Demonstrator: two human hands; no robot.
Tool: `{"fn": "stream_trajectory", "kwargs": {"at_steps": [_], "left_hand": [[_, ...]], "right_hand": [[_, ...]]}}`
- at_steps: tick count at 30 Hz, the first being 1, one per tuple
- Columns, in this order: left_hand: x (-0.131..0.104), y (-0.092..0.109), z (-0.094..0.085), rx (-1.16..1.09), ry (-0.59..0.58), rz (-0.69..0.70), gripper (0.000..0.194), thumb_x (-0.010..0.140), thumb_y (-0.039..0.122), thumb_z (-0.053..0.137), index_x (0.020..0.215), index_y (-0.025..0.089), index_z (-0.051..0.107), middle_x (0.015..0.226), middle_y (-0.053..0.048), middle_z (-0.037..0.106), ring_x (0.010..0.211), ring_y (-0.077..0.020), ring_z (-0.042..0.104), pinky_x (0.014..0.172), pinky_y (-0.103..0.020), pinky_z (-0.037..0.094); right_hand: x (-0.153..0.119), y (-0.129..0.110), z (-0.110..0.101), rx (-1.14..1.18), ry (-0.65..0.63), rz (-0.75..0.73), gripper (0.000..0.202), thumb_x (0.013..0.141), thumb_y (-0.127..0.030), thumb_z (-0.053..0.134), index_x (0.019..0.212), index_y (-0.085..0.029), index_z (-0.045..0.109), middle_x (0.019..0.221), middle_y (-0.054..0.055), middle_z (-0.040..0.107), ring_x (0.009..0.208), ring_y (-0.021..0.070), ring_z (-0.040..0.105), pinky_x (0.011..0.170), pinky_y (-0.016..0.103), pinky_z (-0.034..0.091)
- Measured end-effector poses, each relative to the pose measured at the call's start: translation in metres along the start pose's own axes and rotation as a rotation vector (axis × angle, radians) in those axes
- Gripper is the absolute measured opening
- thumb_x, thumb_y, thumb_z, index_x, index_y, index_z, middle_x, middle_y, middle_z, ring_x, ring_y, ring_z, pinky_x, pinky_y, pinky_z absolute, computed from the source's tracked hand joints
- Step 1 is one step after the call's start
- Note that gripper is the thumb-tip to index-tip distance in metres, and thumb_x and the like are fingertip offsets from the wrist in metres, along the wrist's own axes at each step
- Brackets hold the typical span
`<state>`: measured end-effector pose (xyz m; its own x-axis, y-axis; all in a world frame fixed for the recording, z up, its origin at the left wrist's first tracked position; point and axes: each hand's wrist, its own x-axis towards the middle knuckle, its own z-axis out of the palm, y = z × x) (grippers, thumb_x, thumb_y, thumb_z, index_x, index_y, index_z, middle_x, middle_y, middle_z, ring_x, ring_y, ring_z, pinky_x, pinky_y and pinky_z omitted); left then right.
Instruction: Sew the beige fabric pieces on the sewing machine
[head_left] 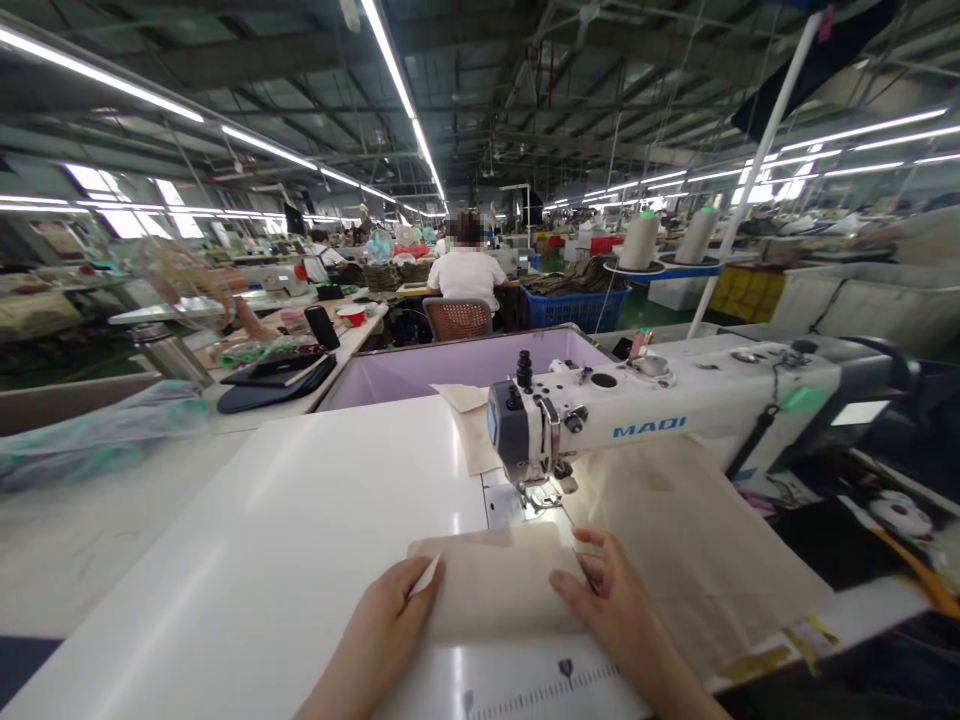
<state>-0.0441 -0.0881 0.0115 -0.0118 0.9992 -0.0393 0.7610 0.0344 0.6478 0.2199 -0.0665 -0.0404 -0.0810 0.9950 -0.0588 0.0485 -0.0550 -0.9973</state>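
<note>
The left forearm is reaching up from the lower left, and the left hand (pixel 397 608) is pinching the left edge of a small rectangular beige fabric piece (pixel 502 590) between thumb and fingers. The right forearm is slanting in from the lower right; the right hand (pixel 609 590) is resting its thumb at the piece's right edge while its fingers are curling inward, slightly parted. Whether it is gripping the cloth, I cannot tell. The piece is lying on a glossy white desk (pixel 322 540), just in front of the metal presser foot (pixel 541 497) of a white sewing machine (pixel 652 410). A larger beige fabric sheet (pixel 705 540) is spreading beside the right hand.
</note>
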Motion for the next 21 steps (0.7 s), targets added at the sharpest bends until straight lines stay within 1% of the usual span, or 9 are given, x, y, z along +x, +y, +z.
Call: {"fn": "stream_trajectory", "kwargs": {"at_steps": [2, 4, 6, 8, 10, 14, 16, 18, 21], "left_hand": [[-0.002, -0.001, 0.002, 0.001, 0.030, -0.028, 0.045, 0.096, 0.050, 0.032, 0.079, 0.023, 0.064, 0.088, -0.006, 0.074, 0.088, -0.0276, 0.069, 0.083, -0.038, 0.053], [-0.007, -0.001, 0.006, -0.007, 0.042, -0.069, 0.048, 0.096, 0.052, 0.030, 0.077, 0.024, 0.063, 0.086, -0.006, 0.074, 0.087, -0.0278, 0.069, 0.083, -0.038, 0.053], [-0.012, 0.000, 0.009, -0.021, 0.035, -0.093, 0.050, 0.096, 0.054, 0.029, 0.075, 0.024, 0.063, 0.082, -0.006, 0.073, 0.085, -0.0277, 0.069, 0.082, -0.037, 0.053], [-0.017, 0.000, 0.013, -0.032, 0.025, -0.104, 0.050, 0.096, 0.055, 0.029, 0.076, 0.024, 0.063, 0.080, -0.005, 0.072, 0.083, -0.0275, 0.069, 0.079, -0.036, 0.053], [-0.022, 0.001, 0.015, -0.037, 0.039, -0.116, 0.046, 0.094, 0.054, 0.033, 0.079, 0.025, 0.065, 0.084, -0.005, 0.073, 0.084, -0.0274, 0.069, 0.078, -0.035, 0.052], [-0.027, 0.003, 0.013, -0.048, 0.059, -0.180, 0.028, 0.083, 0.038, 0.044, 0.083, 0.025, 0.068, 0.088, -0.004, 0.074, 0.087, -0.0270, 0.069, 0.078, -0.034, 0.051], [-0.029, 0.003, 0.012, -0.073, 0.069, -0.214, 0.029, 0.083, 0.038, 0.044, 0.085, 0.025, 0.070, 0.087, -0.004, 0.074, 0.086, -0.0272, 0.068, 0.078, -0.035, 0.050], [-0.030, 0.002, 0.012, -0.103, 0.110, -0.235, 0.034, 0.086, 0.044, 0.044, 0.091, 0.024, 0.071, 0.091, -0.005, 0.074, 0.089, -0.0282, 0.067, 0.080, -0.036, 0.050], [-0.034, 0.000, 0.017, -0.135, 0.185, -0.294, 0.045, 0.088, 0.050, 0.046, 0.116, 0.022, 0.067, 0.094, -0.006, 0.072, 0.087, -0.0285, 0.066, 0.080, -0.039, 0.050]], "right_hand": [[-0.005, 0.005, 0.003, 0.014, 0.058, -0.038, 0.035, 0.081, -0.044, 0.068, 0.105, -0.024, 0.051, 0.089, 0.004, 0.072, 0.067, 0.0195, 0.069, 0.062, 0.030, 0.055], [-0.012, 0.007, 0.002, -0.033, 0.057, -0.076, 0.026, 0.080, -0.041, 0.068, 0.091, -0.025, 0.050, 0.081, 0.000, 0.068, 0.064, 0.0173, 0.066, 0.060, 0.027, 0.053], [-0.016, 0.005, -0.001, -0.145, -0.010, -0.117, 0.018, 0.080, -0.036, 0.065, 0.081, -0.025, 0.051, 0.073, -0.002, 0.061, 0.066, 0.0169, 0.063, 0.061, 0.025, 0.051], [-0.016, 0.004, -0.004, -0.298, -0.095, -0.146, 0.010, 0.082, -0.031, 0.060, 0.076, -0.024, 0.057, 0.071, -0.002, 0.060, 0.069, 0.0171, 0.061, 0.063, 0.025, 0.049], [-0.013, 0.003, -0.008, -0.425, -0.145, -0.138, 0.011, 0.083, -0.029, 0.056, 0.078, -0.023, 0.064, 0.074, 0.000, 0.064, 0.070, 0.0177, 0.061, 0.065, 0.026, 0.048], [-0.006, 0.008, -0.012, -0.500, -0.166, -0.055, 0.019, 0.084, -0.032, 0.055, 0.085, -0.022, 0.071, 0.079, 0.002, 0.070, 0.073, 0.0203, 0.065, 0.066, 0.028, 0.049], [-0.006, 0.011, -0.013, -0.493, -0.176, -0.049, 0.021, 0.084, -0.035, 0.057, 0.088, -0.023, 0.073, 0.082, 0.003, 0.073, 0.076, 0.0211, 0.068, 0.067, 0.027, 0.051], [-0.007, 0.013, -0.013, -0.482, -0.147, -0.067, 0.024, 0.085, -0.039, 0.058, 0.091, -0.024, 0.075, 0.088, 0.003, 0.075, 0.078, 0.0215, 0.070, 0.070, 0.027, 0.053], [-0.008, 0.015, -0.014, -0.494, -0.103, -0.107, 0.026, 0.085, -0.043, 0.059, 0.093, -0.026, 0.077, 0.091, 0.003, 0.077, 0.079, 0.0214, 0.072, 0.070, 0.025, 0.055]]}}
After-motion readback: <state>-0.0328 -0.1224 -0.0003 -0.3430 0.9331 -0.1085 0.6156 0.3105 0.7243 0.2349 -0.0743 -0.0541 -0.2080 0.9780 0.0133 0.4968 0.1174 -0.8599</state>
